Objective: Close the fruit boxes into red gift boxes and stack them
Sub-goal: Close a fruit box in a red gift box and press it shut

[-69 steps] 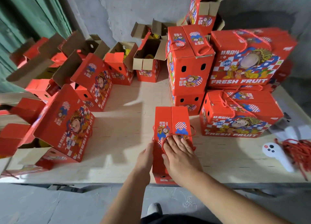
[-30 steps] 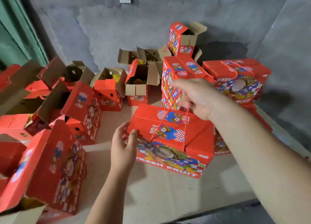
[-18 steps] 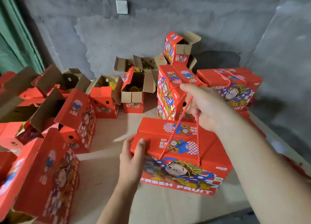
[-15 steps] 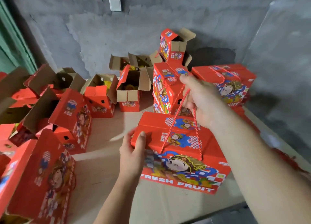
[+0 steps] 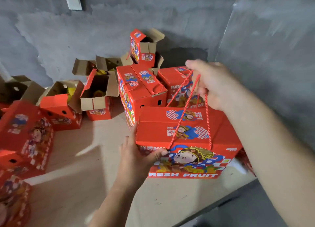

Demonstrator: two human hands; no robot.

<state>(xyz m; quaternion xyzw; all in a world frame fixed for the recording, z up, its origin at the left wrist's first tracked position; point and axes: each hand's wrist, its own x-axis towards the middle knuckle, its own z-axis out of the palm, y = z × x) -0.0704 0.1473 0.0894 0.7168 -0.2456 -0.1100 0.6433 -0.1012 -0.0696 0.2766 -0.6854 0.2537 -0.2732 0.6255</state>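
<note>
Closed gift box [image 5: 184, 141] lifted higher, right hand [image 5: 209, 83] gripping two rope handles [image 5: 185, 107], left hand [image 5: 136, 157] clasping its corner.

A white switch plate [image 5: 73, 1] sits high on the patchy grey concrete wall [image 5: 170, 13] behind a pale plywood tabletop [image 5: 95, 158].

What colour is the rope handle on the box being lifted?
Red, a twisted cord; the head view shows it.
</note>
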